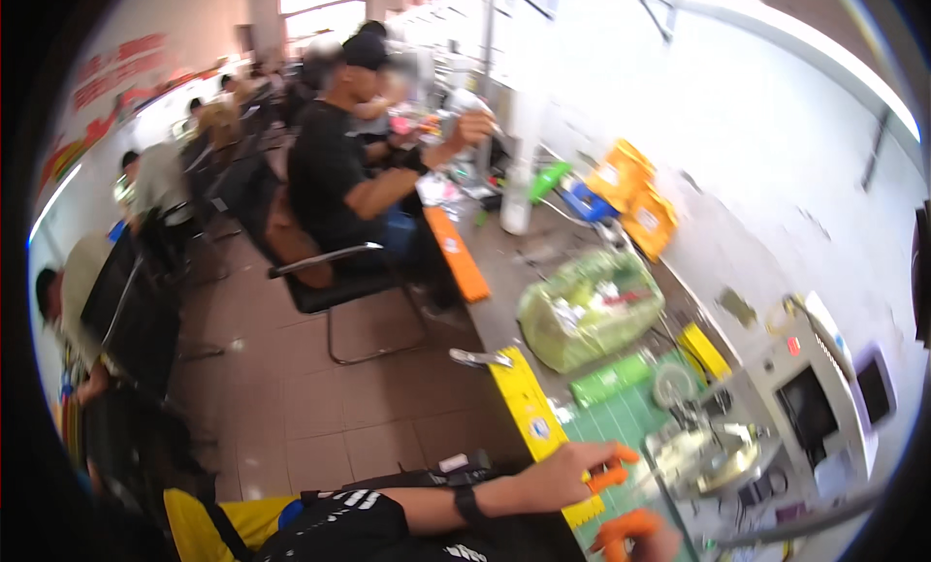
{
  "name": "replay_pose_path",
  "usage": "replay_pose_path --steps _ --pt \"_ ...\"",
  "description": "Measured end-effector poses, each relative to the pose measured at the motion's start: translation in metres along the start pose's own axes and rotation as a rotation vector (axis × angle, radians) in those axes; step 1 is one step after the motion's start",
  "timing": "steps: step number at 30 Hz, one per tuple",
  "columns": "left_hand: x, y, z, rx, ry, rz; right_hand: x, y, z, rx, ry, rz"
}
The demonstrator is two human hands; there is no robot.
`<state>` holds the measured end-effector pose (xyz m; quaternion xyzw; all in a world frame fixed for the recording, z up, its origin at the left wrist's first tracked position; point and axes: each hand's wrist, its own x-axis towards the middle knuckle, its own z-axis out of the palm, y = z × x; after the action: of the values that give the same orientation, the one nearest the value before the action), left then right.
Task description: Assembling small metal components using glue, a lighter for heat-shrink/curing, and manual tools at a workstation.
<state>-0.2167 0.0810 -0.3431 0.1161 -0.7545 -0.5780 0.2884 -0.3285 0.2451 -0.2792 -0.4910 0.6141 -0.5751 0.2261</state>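
Note:
My left hand (570, 473) reaches in from the lower edge, a dark band on its wrist, over the yellow strip on the bench edge and the green cutting mat (606, 424). Orange covers sit on its fingertips; the fingers are stretched forward and apart, with nothing visible between them. Below it, at the bottom of the picture, is my right hand (640, 538), also with orange finger covers. It is blurred and partly cut off, so whether it holds anything cannot be seen. Right of the hands stands a metal machine part (713, 455) on the bench.
A green plastic bag (592, 310) stands open on the bench, a green packet (613, 378) before it. A grey machine with a dark screen (807, 412) is at right. Yellow bags (630, 193) lie against the wall. A co-worker (339, 164) sits further along, near a black chair (330, 290).

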Motion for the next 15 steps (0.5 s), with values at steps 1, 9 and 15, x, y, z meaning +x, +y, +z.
replay_pose_path --steps 1,9,15 --pt "-0.003 0.005 0.0 -0.001 0.051 0.065 -0.004 -0.006 -0.003 0.0 0.046 0.051" --pt "0.017 0.011 0.027 -0.023 -0.076 0.25 -0.027 0.034 -0.008 0.194 0.104 0.314" --pt "0.018 0.004 0.021 -0.088 -0.216 0.184 -0.024 0.016 -0.027 -0.001 -0.054 0.259"
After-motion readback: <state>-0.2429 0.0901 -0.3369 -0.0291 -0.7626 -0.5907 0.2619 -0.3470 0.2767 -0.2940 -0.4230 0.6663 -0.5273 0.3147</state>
